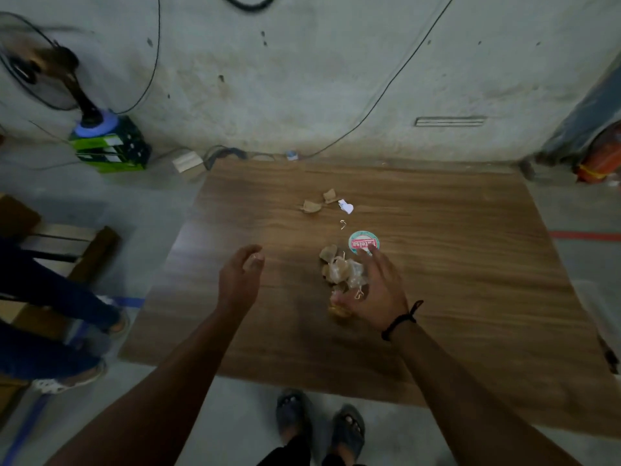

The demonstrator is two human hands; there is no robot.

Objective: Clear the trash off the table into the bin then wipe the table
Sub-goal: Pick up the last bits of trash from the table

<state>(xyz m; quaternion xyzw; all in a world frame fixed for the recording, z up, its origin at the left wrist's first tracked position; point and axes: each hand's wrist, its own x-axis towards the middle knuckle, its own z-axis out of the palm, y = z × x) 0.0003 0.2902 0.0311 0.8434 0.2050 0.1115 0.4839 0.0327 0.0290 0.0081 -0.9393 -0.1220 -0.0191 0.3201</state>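
Note:
On the wooden table [453, 280] lies scattered trash. A clump of crumpled clear wrappers and tan paper scraps [341, 269] sits mid-table, and my right hand [378, 290] rests against its right side with fingers spread over it. A round teal-rimmed lid with a red label [363, 242] lies just beyond my fingertips. Farther back are two tan paper scraps [317, 201] and a small white scrap [346, 206]. My left hand [240, 277] hovers over the table to the left, fingers loosely curled, holding nothing. No bin is in view.
A fan [43, 65] stands on a green box [111, 146] at the back left, with cables along the wall. Another person's legs [57, 307] are at the left beside a wooden bench [67, 243]. My feet in sandals [319, 428] are at the table's near edge.

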